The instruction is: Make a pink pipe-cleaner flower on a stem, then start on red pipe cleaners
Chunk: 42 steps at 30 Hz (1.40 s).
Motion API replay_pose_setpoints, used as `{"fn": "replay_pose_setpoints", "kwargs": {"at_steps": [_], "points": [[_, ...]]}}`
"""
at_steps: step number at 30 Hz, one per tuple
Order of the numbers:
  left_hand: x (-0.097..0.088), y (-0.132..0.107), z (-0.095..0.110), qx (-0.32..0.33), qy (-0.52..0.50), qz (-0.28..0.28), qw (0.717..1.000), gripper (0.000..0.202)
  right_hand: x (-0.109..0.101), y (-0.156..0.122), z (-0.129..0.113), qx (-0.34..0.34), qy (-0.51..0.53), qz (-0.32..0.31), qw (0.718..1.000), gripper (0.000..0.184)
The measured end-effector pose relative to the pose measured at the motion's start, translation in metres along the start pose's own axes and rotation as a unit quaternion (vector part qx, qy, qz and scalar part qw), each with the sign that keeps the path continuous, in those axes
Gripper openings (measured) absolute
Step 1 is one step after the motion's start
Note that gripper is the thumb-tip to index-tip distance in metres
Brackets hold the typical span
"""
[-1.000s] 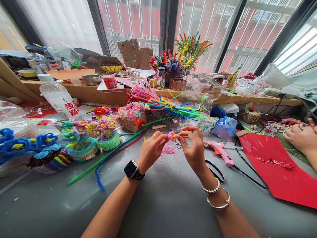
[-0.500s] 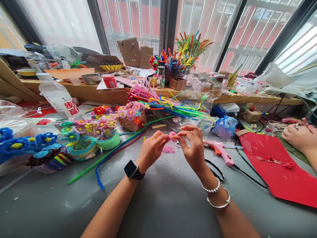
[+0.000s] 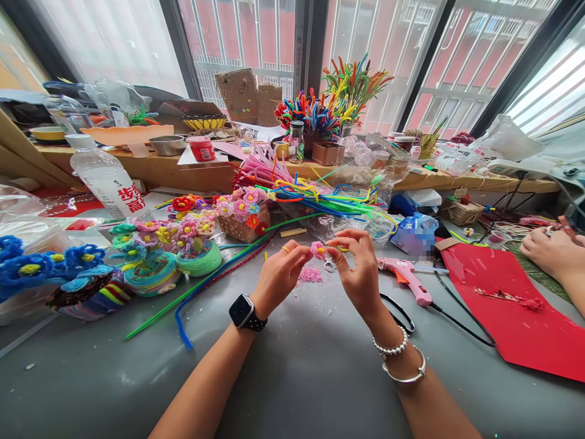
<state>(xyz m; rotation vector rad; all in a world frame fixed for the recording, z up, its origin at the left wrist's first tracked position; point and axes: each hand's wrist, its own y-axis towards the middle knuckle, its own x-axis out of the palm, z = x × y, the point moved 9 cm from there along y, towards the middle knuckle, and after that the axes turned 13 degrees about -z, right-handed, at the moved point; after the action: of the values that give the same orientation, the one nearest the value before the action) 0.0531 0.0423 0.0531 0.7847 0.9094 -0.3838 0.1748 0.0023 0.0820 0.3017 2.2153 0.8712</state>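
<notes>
Above the middle of the table, my left hand pinches a small pink fuzzy flower with a yellow centre. Its petals look made of pipe cleaner. My right hand is just right of the flower, thumb and forefinger drawn together near its edge; whether they grip anything is too small to tell. Below the flower lies a heap of pink fuzz clippings. Silver ring-shaped handles, probably of scissors, show beside the heap, partly covered by my right hand.
A pink glue gun with a black cord lies to the right, before a red sheet. Another person's hand is at far right. Pipe-cleaner flower pots stand left, beside a bottle. Loose pipe cleaners lie behind.
My right fingertips have drawn slightly right, away from the flower. The flower's yellow centre now shows more plainly. My left hand has hardly moved.
</notes>
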Motion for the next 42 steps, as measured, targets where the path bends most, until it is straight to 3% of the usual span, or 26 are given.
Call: {"fn": "replay_pose_setpoints", "kwargs": {"at_steps": [35,42], "points": [[-0.001,-0.001,0.004,0.037,-0.036,-0.003,0.999,0.018,0.007,0.002,0.009,0.034,0.075,-0.037,0.996,0.009],[0.001,-0.001,-0.001,0.006,-0.009,0.0,1.0,0.019,0.004,0.0,0.027,0.087,0.184,0.0,0.979,0.019]]}}
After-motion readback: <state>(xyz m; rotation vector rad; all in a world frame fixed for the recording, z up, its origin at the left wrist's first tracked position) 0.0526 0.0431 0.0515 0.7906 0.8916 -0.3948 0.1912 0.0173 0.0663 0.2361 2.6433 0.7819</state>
